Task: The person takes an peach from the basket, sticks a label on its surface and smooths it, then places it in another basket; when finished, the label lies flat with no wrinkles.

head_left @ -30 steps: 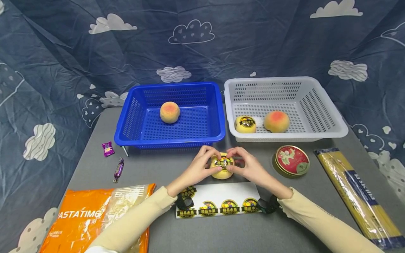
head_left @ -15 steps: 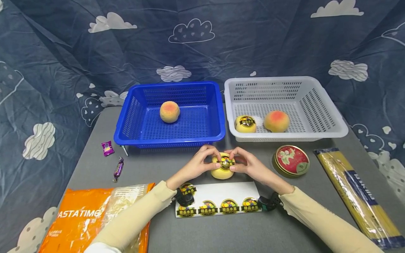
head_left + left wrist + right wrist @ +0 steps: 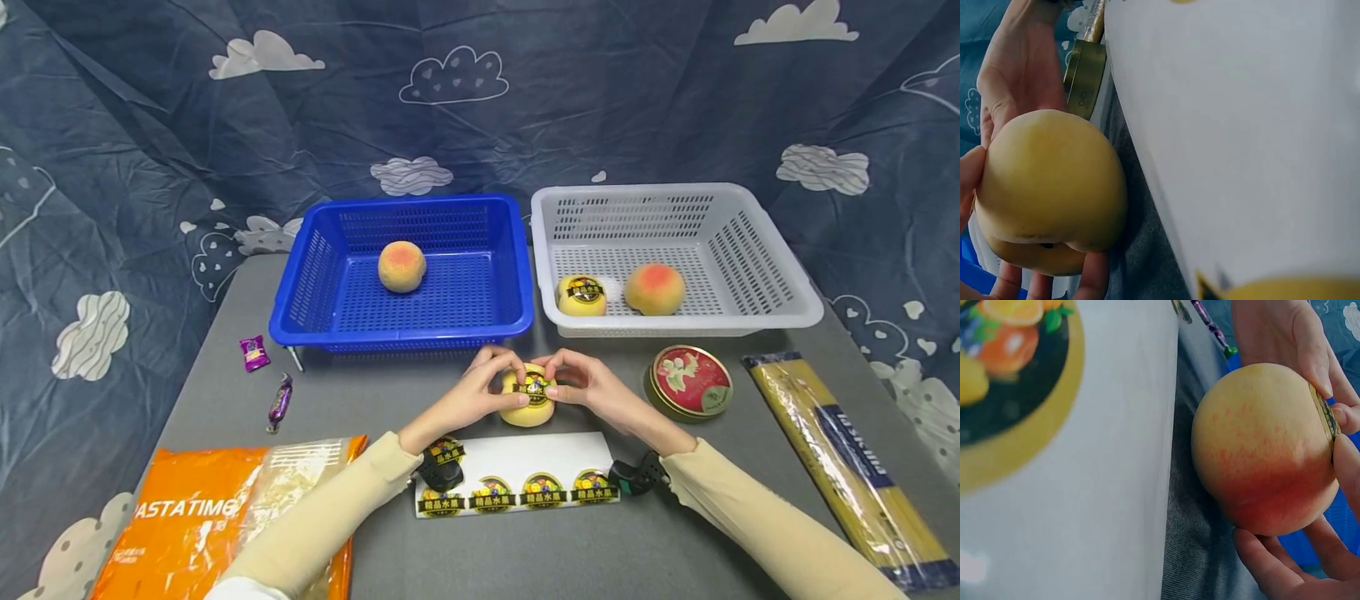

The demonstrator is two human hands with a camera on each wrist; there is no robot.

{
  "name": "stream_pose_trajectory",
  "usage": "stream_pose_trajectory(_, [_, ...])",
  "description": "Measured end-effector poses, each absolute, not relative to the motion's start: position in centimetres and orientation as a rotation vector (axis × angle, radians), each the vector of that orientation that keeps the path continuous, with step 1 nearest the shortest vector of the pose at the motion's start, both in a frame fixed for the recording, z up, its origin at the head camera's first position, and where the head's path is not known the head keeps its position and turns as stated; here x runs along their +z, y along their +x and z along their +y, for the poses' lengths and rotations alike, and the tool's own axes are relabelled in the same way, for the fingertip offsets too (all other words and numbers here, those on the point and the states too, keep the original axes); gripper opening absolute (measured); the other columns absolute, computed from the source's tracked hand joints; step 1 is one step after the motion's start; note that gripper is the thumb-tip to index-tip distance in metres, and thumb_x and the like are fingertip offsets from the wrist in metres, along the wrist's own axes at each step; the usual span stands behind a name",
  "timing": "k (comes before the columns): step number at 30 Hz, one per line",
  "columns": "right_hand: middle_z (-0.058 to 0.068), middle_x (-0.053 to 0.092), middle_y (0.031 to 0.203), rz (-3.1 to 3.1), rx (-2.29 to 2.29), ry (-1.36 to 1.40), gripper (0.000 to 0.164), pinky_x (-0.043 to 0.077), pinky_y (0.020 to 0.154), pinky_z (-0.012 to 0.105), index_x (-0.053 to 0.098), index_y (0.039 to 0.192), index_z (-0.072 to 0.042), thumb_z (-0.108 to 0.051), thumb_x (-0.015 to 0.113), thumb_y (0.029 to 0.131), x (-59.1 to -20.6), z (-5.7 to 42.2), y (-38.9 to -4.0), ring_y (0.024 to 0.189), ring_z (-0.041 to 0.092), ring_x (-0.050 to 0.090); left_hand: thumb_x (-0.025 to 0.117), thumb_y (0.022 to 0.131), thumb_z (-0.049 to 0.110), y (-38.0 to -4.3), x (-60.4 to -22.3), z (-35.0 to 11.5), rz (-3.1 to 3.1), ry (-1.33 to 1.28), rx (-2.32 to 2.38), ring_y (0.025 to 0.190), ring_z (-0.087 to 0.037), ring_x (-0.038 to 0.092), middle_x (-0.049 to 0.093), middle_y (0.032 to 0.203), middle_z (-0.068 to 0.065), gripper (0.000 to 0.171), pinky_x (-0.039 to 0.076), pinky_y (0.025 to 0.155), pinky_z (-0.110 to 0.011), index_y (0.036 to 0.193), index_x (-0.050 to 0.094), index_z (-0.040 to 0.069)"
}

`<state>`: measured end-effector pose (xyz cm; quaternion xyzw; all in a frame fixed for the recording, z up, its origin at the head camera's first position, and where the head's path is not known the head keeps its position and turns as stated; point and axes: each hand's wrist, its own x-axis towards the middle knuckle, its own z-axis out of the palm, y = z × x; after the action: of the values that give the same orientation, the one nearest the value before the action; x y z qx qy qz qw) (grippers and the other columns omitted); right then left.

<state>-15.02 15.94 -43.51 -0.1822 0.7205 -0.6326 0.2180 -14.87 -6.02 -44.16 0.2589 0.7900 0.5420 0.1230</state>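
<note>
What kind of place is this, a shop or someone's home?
Probably a staged tabletop setup, not a shop: a cloud-print cloth backdrop, a grey table with sorting baskets, and a sticker sheet.

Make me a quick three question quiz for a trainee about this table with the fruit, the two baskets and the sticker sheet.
1. True or false: both hands hold the peach on the table, in front of the baskets.
2. How many fruits lie in the white basket?
A. one
B. two
C. three
3. Fill in: the sticker sheet lies between the person's two ____.

Key
1. True; the left hand and right hand pinch it around its sticker.
2. B; one stickered fruit and one plain peach.
3. Forearms.
</note>
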Motion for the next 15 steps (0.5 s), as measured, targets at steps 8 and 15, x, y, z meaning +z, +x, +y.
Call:
stream_pose_trajectory(8, [0.021,0.044,0.128,1.928,-1.803,-0.481,0.016,0.044,0.085,0.037,0.048,0.093,0.005,-0.005,0.059,0.086,-43.8,16.1,-15.1,0.115,0.034,0.045,0.063,0.083,0.014,-15.3,-44.2,-6.4,2.252,0.790,1.601,0.111,-0.017,0.033,0.039,0.115,-0.007,0.010,0.034,0.090,-0.042,0.088,0.056,0.011])
stream_pose_trajectory(15, [0.020,0.047,0.125,1.908,-1.808,-0.439,0.018,0.046,0.082,0.038,0.046,0.094,0.004,-0.009,0.057,0.088,-43.7,15.8,-15.5,0.111,0.031,0.048,0.056,0.086,0.005,-14.4,-42.3,-6.5,2.118,0.731,1.679,0.112,-0.022,0.030,0.039,0.116,-0.011,0.010,0.026,0.094,-0.046,0.094,0.056,0.000])
